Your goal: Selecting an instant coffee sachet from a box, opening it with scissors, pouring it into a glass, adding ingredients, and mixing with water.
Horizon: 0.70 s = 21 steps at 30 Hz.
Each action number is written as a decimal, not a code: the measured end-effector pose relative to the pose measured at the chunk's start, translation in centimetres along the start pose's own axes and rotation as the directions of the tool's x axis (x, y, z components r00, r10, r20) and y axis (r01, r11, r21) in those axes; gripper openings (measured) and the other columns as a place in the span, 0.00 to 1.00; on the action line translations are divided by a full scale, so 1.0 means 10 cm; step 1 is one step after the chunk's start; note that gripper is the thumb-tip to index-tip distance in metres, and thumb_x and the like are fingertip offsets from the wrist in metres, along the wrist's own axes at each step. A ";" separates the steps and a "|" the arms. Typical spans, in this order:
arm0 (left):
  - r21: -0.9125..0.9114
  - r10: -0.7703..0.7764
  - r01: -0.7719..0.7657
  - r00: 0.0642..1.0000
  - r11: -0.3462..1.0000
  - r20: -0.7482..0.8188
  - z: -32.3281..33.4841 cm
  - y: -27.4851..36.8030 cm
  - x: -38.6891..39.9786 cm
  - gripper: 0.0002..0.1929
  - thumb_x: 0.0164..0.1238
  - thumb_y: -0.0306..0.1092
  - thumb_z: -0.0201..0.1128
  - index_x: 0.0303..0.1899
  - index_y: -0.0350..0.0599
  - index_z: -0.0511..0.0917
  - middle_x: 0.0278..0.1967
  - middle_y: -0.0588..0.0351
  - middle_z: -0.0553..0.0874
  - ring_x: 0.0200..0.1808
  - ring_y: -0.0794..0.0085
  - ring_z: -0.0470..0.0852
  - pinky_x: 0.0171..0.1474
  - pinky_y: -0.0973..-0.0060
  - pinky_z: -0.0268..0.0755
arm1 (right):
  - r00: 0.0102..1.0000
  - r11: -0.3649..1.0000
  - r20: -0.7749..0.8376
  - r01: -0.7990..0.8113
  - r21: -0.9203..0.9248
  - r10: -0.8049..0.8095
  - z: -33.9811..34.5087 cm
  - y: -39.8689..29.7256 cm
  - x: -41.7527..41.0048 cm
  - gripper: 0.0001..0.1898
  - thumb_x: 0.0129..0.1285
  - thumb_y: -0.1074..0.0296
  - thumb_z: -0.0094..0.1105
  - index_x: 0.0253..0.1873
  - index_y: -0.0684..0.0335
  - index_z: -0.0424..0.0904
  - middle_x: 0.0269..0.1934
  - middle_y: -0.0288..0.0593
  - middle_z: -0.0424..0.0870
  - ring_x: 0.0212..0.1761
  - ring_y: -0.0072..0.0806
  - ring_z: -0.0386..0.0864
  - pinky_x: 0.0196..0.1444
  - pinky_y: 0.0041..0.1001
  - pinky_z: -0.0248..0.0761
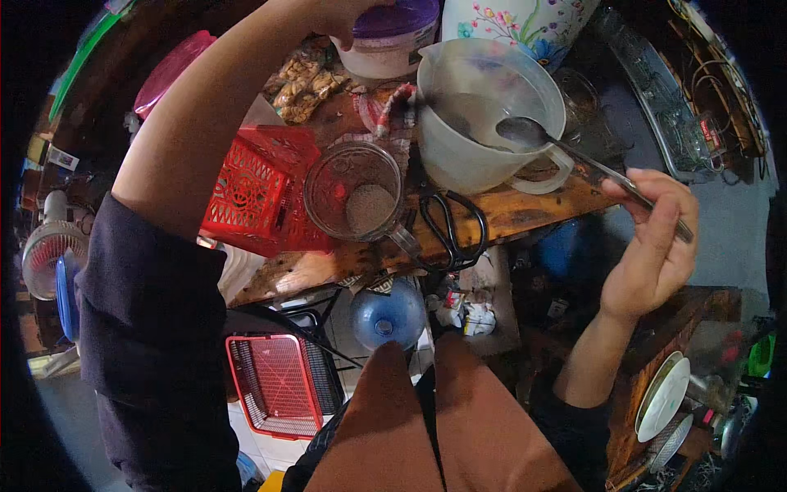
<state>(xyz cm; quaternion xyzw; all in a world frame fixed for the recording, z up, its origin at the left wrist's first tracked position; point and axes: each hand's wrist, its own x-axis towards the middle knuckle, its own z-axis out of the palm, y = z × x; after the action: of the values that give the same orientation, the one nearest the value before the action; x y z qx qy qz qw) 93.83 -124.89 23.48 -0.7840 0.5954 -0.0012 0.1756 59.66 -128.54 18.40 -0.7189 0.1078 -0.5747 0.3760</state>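
My right hand (652,246) grips a metal spoon (584,157) by its handle. The spoon's bowl is over a translucent plastic pitcher (473,160), beside its handle. At the top edge, my left hand (335,21) grasps the side of a white plastic tub (384,58) with a purple lid (393,18); some fingers are cut off by the picture's edge. A clear glass mug (353,157) with pale brown contents (372,209) stands left of the pitcher. Black-handled scissors (455,230) lie between the mug and the pitcher.
Left of the mug is a red plastic basket (252,184), with a bag of brown food pieces (304,86) behind it. A floral-patterned container (516,21) stands behind the pitcher. Below the wooden table (516,218) are a blue water bottle (390,310) and a red-rimmed basket (276,387).
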 end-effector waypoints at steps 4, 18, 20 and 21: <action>0.125 0.041 -0.047 0.998 0.991 0.051 -0.28 0.26 -0.18 0.34 0.48 0.41 0.67 0.59 0.42 0.67 0.49 0.45 0.78 0.51 0.58 0.76 0.53 0.65 0.69 | 0.999 0.999 0.032 -0.038 -0.017 0.039 0.00 -0.04 0.03 0.14 0.69 0.69 0.37 0.39 0.76 0.69 0.39 0.53 0.74 0.33 0.31 0.78 0.38 0.26 0.76; 0.055 -0.134 0.169 0.909 0.984 -0.395 -0.34 0.01 -0.20 0.12 0.52 0.31 0.56 0.37 0.38 0.80 0.30 0.39 0.82 0.33 0.52 0.82 0.35 0.61 0.74 | 0.956 0.959 -0.149 -0.228 0.170 0.254 0.06 -0.05 0.38 0.12 0.67 0.68 0.42 0.40 0.75 0.68 0.36 0.49 0.74 0.35 0.35 0.80 0.41 0.29 0.77; -0.005 -0.243 0.270 0.858 0.963 -0.452 -0.30 -0.01 -0.20 0.10 0.53 0.30 0.55 0.35 0.38 0.80 0.30 0.40 0.82 0.33 0.53 0.82 0.34 0.62 0.74 | 0.946 0.948 -0.141 -0.268 0.169 0.293 0.15 -0.04 0.51 0.13 0.67 0.67 0.43 0.39 0.75 0.69 0.35 0.49 0.74 0.36 0.36 0.80 0.43 0.30 0.76; 0.034 -0.211 0.278 0.799 0.960 -0.564 -0.21 -0.07 -0.21 0.09 0.53 0.29 0.55 0.32 0.38 0.81 0.29 0.42 0.82 0.32 0.55 0.83 0.33 0.63 0.74 | 0.931 0.931 -0.131 -0.316 0.180 0.341 0.23 -0.04 0.57 0.13 0.67 0.67 0.44 0.39 0.75 0.69 0.35 0.49 0.75 0.37 0.37 0.80 0.44 0.30 0.76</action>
<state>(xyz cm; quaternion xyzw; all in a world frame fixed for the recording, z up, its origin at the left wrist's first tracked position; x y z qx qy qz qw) 93.42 -123.33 26.08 -0.8085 0.5132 -0.2854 0.0387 63.48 -130.64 22.82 -0.6106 0.2114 -0.5657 0.5122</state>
